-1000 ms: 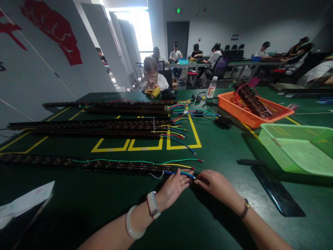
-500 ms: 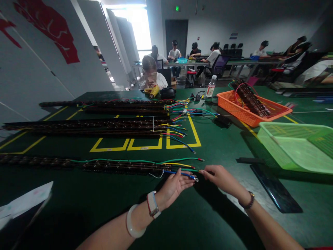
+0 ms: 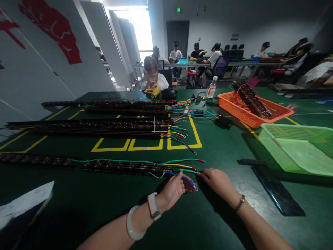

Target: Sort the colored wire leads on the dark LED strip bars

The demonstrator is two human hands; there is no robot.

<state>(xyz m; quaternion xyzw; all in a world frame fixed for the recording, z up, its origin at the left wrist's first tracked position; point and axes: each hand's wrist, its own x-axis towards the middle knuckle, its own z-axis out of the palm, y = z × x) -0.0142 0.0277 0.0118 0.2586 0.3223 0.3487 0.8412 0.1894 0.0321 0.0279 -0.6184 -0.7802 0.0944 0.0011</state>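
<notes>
A long dark wiring harness (image 3: pixel 125 167) lies across the near part of the table, its wire ends pointing right. My left hand (image 3: pixel 175 189), palm up, has its thumb and curled fingers on a blue wire (image 3: pixel 187 180) tipped with a metal ring terminal (image 3: pixel 196 189). Just right of it, my right hand (image 3: pixel 218 182) pinches the tip of a short green wire (image 3: pixel 188 171); the fingertips hide that end. Beyond both hands lie a yellow wire (image 3: pixel 179 165) and a longer green wire (image 3: pixel 182 160). A loose white tie (image 3: pixel 156 176) hangs by the harness end.
Several more harnesses (image 3: pixel 125 126) lie farther back over yellow tape outlines. At the right stand an orange basket (image 3: pixel 239 113) and a green basket (image 3: pixel 281 152), near a dark flat panel (image 3: pixel 275 191). A bottle (image 3: pixel 212 87) stands behind. A person (image 3: pixel 153 74) sits opposite.
My left fingers have curled in, and the blue wire's ring end has tilted lower. My right hand has shifted slightly left and down with the green wire's tip.
</notes>
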